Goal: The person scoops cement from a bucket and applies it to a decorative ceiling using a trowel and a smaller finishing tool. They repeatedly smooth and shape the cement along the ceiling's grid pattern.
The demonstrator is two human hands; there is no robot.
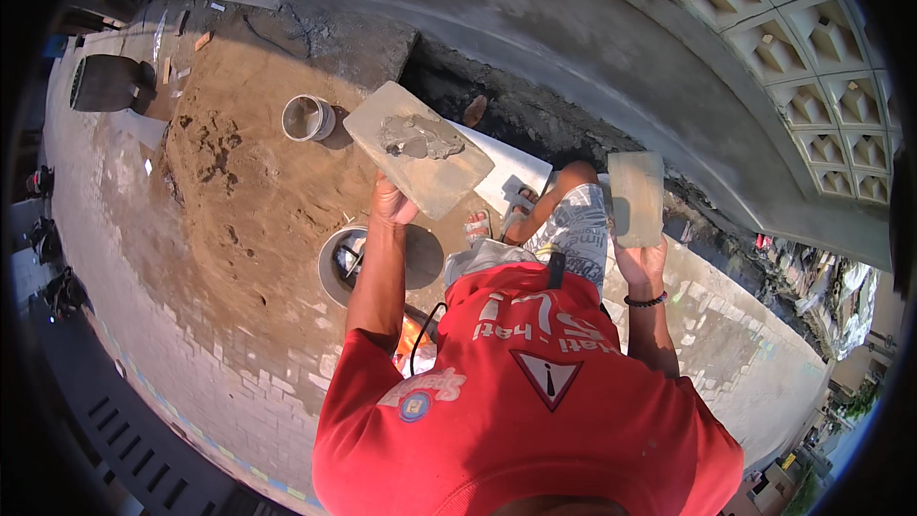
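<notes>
My left hand (392,201) holds up a flat rectangular board (392,124) by its underside, with a lump of wet grey mortar (420,138) on its top. My right hand (642,263) grips a smaller, narrow flat rectangular float (636,193) at my right, raised apart from the board. Below the board, a white panel (521,172) lies beside my sandalled feet (478,225). A bucket (328,277) with a tool inside stands by my left forearm.
A second bucket (295,120) stands on a spread of sand (229,229) over pavers (248,392). A dark trench (449,86) runs along a grey wall (573,48) with patterned vent blocks (807,115). A dark container (100,84) stands at the far left.
</notes>
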